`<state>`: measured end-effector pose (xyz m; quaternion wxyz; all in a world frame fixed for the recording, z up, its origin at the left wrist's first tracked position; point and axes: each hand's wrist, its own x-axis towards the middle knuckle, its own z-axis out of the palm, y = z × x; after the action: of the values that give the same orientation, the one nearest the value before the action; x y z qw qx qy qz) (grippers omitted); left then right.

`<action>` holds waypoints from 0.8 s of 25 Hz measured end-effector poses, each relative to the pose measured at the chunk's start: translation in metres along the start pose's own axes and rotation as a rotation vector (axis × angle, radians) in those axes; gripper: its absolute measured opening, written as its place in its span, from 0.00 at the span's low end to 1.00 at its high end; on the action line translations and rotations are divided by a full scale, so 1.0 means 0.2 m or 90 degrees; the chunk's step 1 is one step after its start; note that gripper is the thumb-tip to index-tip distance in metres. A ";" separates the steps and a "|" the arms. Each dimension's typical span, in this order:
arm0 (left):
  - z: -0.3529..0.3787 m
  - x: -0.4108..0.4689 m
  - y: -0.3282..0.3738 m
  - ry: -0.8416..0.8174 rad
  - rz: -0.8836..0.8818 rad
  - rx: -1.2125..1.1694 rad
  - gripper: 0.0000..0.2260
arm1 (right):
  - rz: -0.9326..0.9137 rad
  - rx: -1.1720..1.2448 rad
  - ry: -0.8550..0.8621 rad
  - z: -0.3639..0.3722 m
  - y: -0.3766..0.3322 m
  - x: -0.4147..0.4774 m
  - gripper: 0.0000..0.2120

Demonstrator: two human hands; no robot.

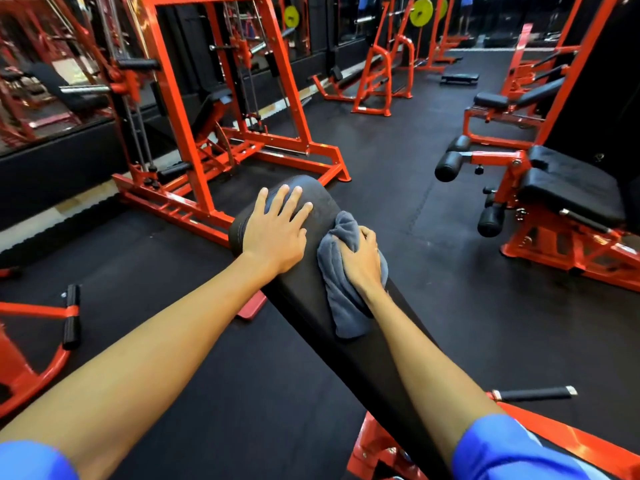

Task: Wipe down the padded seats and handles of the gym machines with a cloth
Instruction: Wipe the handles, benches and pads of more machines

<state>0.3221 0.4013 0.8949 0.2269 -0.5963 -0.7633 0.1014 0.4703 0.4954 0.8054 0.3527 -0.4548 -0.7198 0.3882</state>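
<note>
Orange machines [177, 109] ring the padded seat [301, 303]. Left hand [273, 233] lies flat near its far end. Right hand [362, 261] clutches the cloth [341, 306] mid-pad, and its loose tail could bunch and miss the edges.

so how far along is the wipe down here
Done: nothing shows as finished; wiped and unwiped pads look alike. In hand: the right hand grips a grey cloth on the long black bench pad, the left hand flat near its far end. Left, seemingly: the black seat and roller pads of the machine at right, and the black handle nearby.
</note>
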 end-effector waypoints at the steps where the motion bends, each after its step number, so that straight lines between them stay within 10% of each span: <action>1: 0.01 0.00 0.01 0.002 -0.006 -0.002 0.26 | -0.045 0.015 -0.013 0.00 -0.07 0.05 0.06; 13: 0.06 0.02 0.04 0.051 -0.051 0.002 0.26 | 0.098 -0.051 -0.122 -0.16 0.10 0.20 0.19; 20: 0.05 0.02 0.05 0.053 -0.084 -0.015 0.30 | -0.090 -0.033 -0.131 -0.02 -0.36 0.49 0.15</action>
<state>0.3253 0.4091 0.8821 0.2576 -0.5514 -0.7918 0.0521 0.4127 0.5662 0.8857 0.2914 -0.3696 -0.7925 0.3880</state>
